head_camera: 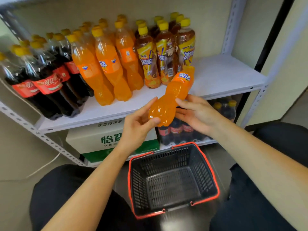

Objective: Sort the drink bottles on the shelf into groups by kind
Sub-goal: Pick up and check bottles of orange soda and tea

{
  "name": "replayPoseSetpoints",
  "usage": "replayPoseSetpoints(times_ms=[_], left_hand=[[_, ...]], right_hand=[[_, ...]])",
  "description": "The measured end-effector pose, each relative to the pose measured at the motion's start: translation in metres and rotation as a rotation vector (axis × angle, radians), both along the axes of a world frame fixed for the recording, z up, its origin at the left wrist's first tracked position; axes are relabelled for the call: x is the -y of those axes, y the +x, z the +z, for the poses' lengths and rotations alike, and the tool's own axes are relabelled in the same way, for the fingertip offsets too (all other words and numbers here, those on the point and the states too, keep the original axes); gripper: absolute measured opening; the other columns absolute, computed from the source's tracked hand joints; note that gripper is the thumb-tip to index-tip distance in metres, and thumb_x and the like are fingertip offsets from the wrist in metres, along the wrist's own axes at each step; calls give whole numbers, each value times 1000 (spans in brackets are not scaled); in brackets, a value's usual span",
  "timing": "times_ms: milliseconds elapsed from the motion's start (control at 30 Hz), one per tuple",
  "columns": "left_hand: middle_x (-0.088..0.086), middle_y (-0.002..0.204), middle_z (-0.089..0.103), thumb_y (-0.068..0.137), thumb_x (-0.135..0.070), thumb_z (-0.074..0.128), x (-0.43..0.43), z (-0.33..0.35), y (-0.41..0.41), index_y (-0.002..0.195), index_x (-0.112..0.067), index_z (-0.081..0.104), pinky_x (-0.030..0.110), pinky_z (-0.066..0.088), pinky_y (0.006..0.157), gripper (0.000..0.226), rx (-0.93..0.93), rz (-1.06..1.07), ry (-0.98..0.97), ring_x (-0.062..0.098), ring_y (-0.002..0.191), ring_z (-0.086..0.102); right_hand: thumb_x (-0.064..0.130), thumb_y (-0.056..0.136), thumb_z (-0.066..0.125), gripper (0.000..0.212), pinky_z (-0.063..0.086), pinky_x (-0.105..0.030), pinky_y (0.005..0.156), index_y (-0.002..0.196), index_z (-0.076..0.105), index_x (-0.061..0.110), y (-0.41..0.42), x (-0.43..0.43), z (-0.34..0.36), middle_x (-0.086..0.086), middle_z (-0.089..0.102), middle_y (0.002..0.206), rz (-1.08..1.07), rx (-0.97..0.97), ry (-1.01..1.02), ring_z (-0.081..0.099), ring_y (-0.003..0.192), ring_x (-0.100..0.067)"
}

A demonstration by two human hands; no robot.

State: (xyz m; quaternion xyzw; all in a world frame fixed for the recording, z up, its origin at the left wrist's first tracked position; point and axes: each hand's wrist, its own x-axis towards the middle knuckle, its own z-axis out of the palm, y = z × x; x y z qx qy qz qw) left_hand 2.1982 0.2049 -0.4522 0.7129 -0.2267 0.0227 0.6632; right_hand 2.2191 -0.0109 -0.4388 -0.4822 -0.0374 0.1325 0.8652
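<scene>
I look down over two bare forearms reaching toward a shelf. The left hand [139, 121] pinches the base of a clear plastic bottle of orange soda [168, 100], with the thumb pressed on the bottom and the forefinger stretched along its side. The right hand [197, 114] holds the same bottle at its waist, thumb on top and fingers curled underneath. The bottle is tilted in the air. Its base points toward me, down and to the left, and its blue-lettered label and neck end point up to the right, over the front edge of the white shelf board [225, 75]. I cannot see its cap.

Behind it on that board, bottles stand in groups. Nearest the held bottle is a cluster of brown iced tea bottles with yellow labels and yellow caps [150, 59]. To their left stand more orange soda bottles with yellow caps [106, 64], and further left are dark cola bottles with red labels [45, 77]. A grey perforated metal upright [233, 25] rises at the right rear of the board.

Under the board sits a white and green cardboard carton [110, 139]. Just to its right are small cola bottles on a lower shelf [176, 130]. Below the hands, a black plastic basket with a red rim [204, 174] sits on the floor between knees in dark trousers [66, 189].
</scene>
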Motion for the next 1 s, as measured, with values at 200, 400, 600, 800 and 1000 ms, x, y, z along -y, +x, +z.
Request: replayPoseSetpoints(times_ms=[200,400,600,800,1000], left_hand=[[-11,116,75,93,-16,62,9,10,-2,148,-26,40,27,58,86,61,-28,-37,-63,10,104,69],[-8,112,77,81,-11,76,9,10,1,148,-23,44,24,57,87,75,-8,-70,26,11,99,73],[0,92,80,87,-27,68,18,10,4,122,-16,61,26,60,75,37,-122,-6,21,15,87,76],[1,81,78,93,-29,62,29,4,9,111,-9,56,26,60,67,27,-213,27,-14,12,73,73],[0,103,78,91,-31,60,41,4,14,127,-8,62,30,59,76,43,-233,-5,-73,14,93,74]], right_hand=[[23,85,70,52,59,-40,95,132,58,2,2,-2,-4,-17,71,127,-70,-30,91,69,117,-30],[27,93,65,55,58,-41,98,140,53,2,0,1,-10,-17,69,130,-100,-44,67,68,120,-30],[21,92,69,54,61,-39,87,141,51,7,-2,3,-15,-15,71,127,-243,60,-75,72,112,-30],[27,84,77,61,59,-50,95,141,55,20,-5,6,-15,-12,75,118,-311,213,-265,73,110,-29],[17,87,81,78,60,-29,79,153,43,34,-7,4,-16,7,75,112,-338,459,-525,74,93,-12]])
